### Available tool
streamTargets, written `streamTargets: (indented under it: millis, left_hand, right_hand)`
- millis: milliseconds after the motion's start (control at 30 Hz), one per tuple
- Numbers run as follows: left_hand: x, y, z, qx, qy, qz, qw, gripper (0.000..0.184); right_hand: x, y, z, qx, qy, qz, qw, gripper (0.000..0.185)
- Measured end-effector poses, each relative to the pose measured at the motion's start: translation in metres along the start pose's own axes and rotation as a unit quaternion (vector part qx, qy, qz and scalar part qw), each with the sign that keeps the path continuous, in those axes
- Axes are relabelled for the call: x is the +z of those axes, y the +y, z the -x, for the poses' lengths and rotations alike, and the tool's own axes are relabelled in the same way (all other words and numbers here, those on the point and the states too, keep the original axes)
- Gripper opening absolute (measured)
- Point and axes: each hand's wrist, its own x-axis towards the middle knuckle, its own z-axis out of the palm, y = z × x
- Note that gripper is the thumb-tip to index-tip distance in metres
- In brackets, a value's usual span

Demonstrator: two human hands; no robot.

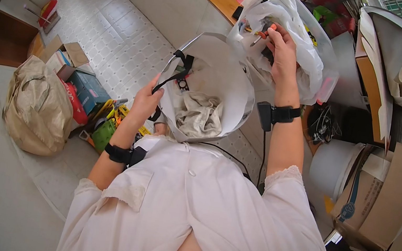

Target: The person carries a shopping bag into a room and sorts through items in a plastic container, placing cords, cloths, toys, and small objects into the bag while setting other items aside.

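Pinching a small orange-handled tool (pixel 262 34), the right hand (pixel 283 54) has its grip clamped on it, right of the open white bag (pixel 237 99). The left hand (pixel 145 103) has its grip closed on that bag's rim; inside lies a greyish cloth (pixel 201 116), left of it a brown bag (pixel 36 108).

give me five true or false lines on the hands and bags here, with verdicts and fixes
1. The left hand holds the open white bag. True.
2. The right hand holds nothing. False: it holds a small orange-ended item.
3. A pale cloth lies inside the open white bag. True.
4. The tan bag is at the picture's right. False: it is at the left.
5. Each forearm wears a black band. True.
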Motion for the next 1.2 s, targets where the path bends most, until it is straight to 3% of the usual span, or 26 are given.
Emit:
streamTargets:
  millis: [67, 133, 200, 267, 400, 533, 600, 733, 800, 833, 867, 967, 1000, 1067, 1133, 1200]
  left_hand:
    - [-0.002, -0.002, -0.003, -0.022, -0.016, -0.004, 1.000, 0.057]
    - [-0.004, -0.011, -0.013, -0.014, -0.023, -0.024, 0.999, 0.057]
    - [-0.001, -0.002, -0.012, -0.050, -0.015, 0.005, 0.999, 0.053]
    - [-0.004, -0.013, -0.020, -0.035, -0.051, 0.034, 0.998, 0.050]
    - [0.000, -0.016, -0.024, -0.032, -0.069, 0.076, 0.994, 0.048]
    - [0.000, -0.010, -0.021, -0.052, -0.075, 0.065, 0.994, 0.046]
    - [0.000, -0.011, -0.022, -0.053, -0.081, 0.044, 0.994, 0.046]
    - [0.007, -0.015, -0.024, -0.043, -0.079, 0.056, 0.994, 0.043]
    - [0.005, -0.018, -0.026, -0.033, -0.077, 0.057, 0.995, 0.043]
    - [0.005, -0.019, -0.025, -0.026, -0.069, 0.036, 0.997, 0.042]
    - [0.006, -0.020, -0.025, -0.019, -0.062, 0.015, 0.998, 0.041]
    - [0.008, -0.024, -0.022, -0.027, -0.042, 0.036, 0.998, 0.046]
    - [0.008, -0.024, -0.020, -0.043, -0.037, 0.039, 0.998, 0.048]
    - [0.006, -0.022, -0.016, -0.032, -0.038, 0.045, 0.998, 0.051]
    - [0.006, -0.019, -0.009, -0.021, -0.040, 0.036, 0.998, 0.040]
    - [0.007, -0.018, -0.006, -0.022, -0.025, 0.040, 0.999, 0.042]
  right_hand:
    - [-0.007, 0.000, 0.016, 0.068, -0.033, -0.160, 0.984, 0.035]
    - [-0.010, -0.011, 0.050, 0.099, -0.021, -0.200, 0.975, 0.029]
    - [-0.021, -0.009, 0.081, 0.202, -0.118, -0.344, 0.909, 0.032]
    - [-0.042, 0.002, 0.111, 0.201, -0.184, -0.306, 0.912, 0.036]
    - [-0.100, 0.001, 0.166, 0.230, -0.194, -0.169, 0.939, 0.041]
    - [-0.179, 0.027, 0.182, 0.235, 0.042, -0.050, 0.970, 0.039]
    - [-0.209, 0.059, 0.173, 0.112, 0.142, 0.049, 0.982, 0.039]
    - [-0.229, 0.094, 0.145, 0.070, 0.152, 0.204, 0.965, 0.039]
    - [-0.211, 0.100, 0.125, -0.073, 0.178, 0.371, 0.908, 0.038]
    - [-0.199, 0.095, 0.119, -0.093, 0.175, 0.393, 0.898, 0.038]
    - [-0.193, 0.093, 0.114, -0.099, 0.168, 0.390, 0.900, 0.038]
    - [-0.183, 0.093, 0.100, -0.122, 0.161, 0.582, 0.788, 0.041]
    - [-0.192, 0.098, 0.095, -0.128, 0.155, 0.581, 0.789, 0.041]
    - [-0.213, 0.112, 0.081, -0.111, 0.192, 0.661, 0.717, 0.041]
    - [-0.216, 0.106, 0.080, -0.139, 0.211, 0.645, 0.721, 0.035]
    - [-0.215, 0.099, 0.084, -0.165, 0.232, 0.626, 0.726, 0.030]
